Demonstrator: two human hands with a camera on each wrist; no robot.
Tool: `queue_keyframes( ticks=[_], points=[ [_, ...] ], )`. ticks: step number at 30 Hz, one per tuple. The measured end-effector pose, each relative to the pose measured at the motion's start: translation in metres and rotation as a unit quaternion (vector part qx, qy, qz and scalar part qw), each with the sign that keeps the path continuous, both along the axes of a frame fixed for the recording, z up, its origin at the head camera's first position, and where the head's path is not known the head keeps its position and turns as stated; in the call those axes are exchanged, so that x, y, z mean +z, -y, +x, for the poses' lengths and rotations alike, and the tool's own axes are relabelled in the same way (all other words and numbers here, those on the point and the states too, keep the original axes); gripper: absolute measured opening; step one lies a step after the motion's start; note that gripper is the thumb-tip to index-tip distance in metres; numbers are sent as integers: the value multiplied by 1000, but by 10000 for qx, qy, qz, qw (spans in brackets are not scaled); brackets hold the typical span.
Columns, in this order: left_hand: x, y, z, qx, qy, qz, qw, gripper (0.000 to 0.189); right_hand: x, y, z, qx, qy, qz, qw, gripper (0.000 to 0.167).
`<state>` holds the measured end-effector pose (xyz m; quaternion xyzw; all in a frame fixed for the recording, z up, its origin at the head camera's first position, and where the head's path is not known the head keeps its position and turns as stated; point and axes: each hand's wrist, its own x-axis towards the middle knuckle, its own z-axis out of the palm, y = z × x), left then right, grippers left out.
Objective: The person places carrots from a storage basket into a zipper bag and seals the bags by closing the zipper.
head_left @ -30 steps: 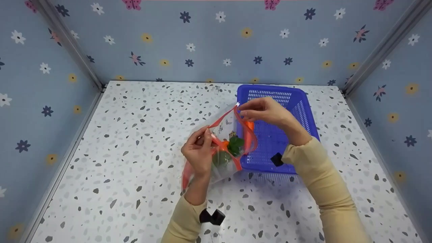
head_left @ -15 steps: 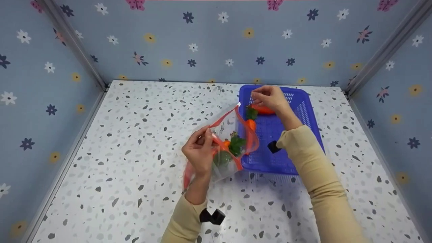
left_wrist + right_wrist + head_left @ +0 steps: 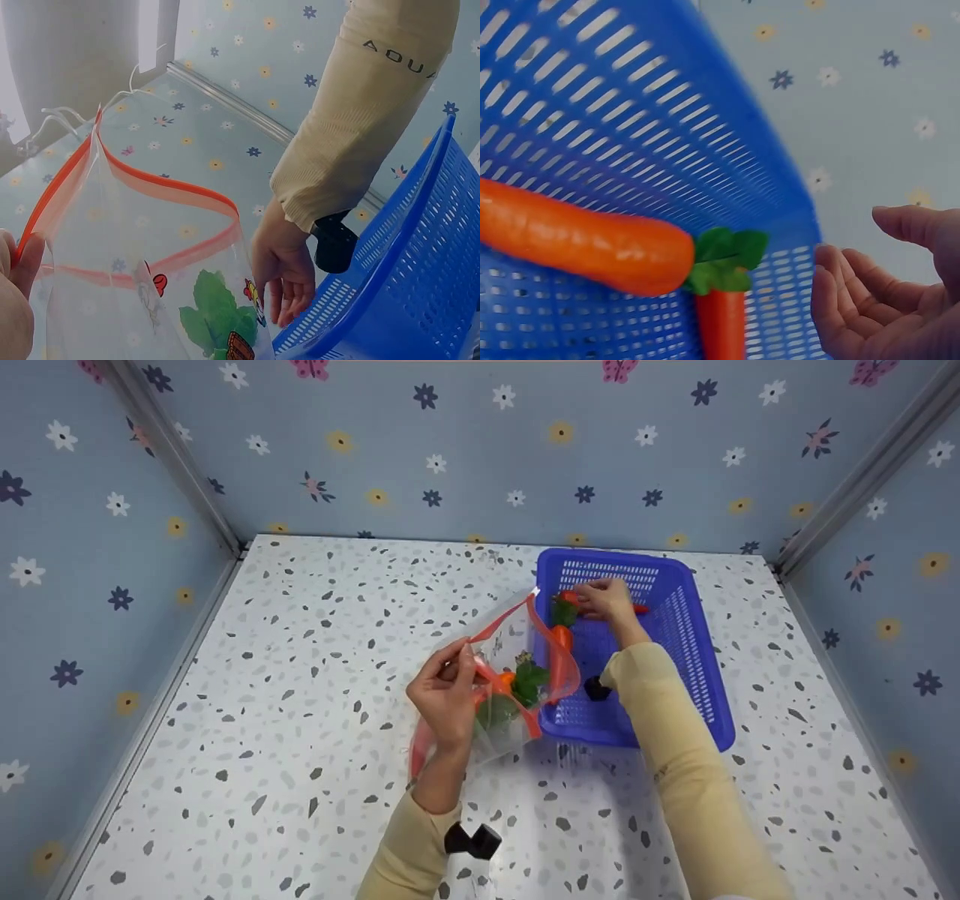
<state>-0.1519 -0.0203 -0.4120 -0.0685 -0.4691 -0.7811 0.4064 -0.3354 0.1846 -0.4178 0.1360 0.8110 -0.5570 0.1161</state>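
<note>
Between thumb and fingers, my left hand point(image 3: 446, 694) pinches the rim of a clear zip bag point(image 3: 491, 744) with a red-orange strip; the bag's mouth gapes toward the basket. Inside the bag are green leaves point(image 3: 529, 682), a bit of orange and a rounded green thing, its kind unclear. My right hand point(image 3: 609, 598) is over the blue basket point(image 3: 709, 667), just above a carrot point(image 3: 640, 609) lying along the far side. In the right wrist view its loosely bent fingers hold nothing, apart from the carrot point(image 3: 585, 244). Another carrot point(image 3: 561, 639) lies along the basket's left side, partly behind the bag.
A white speckled table point(image 3: 300, 675) carries everything, with flower-patterned walls point(image 3: 465, 442) on the back and sides. The basket's left rim borders the bag. Small black devices point(image 3: 480, 841) sit at both wrists.
My right hand has left the bag's mouth, moved up and right, then lowered into the basket over the carrot. The left hand keeps its pinch on the bag almost unmoved.
</note>
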Motion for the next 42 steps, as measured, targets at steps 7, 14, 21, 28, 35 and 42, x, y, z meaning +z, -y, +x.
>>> queue_keyframes(
  ticks=[7, 14, 21, 28, 35, 42],
  points=[
    [-3, 1, -2, 18, 97, 7, 10000, 12, -26, -2, -3, 64, 591, 312, 9977, 47],
    [4, 1, 3, 31, 191, -31, 9998, 13, -42, -4, -2, 107, 958, 420, 9945, 43],
    [5, 1, 4, -41, 114, 63, 9999, 14, -53, -6, 3, 260, 1473, 394, 9880, 38],
    [4, 1, 3, -25, 70, 101, 9999, 13, -63, -6, 4, 273, 1965, 77, 9801, 40],
    [-19, 1, -9, -12, -151, 16, 9999, 13, -64, -5, 12, 52, 2085, -156, 9779, 60],
    [-34, 0, -16, 74, -128, 30, 9999, 13, -66, -2, 12, 179, 2157, 108, 9762, 56]
  ],
)
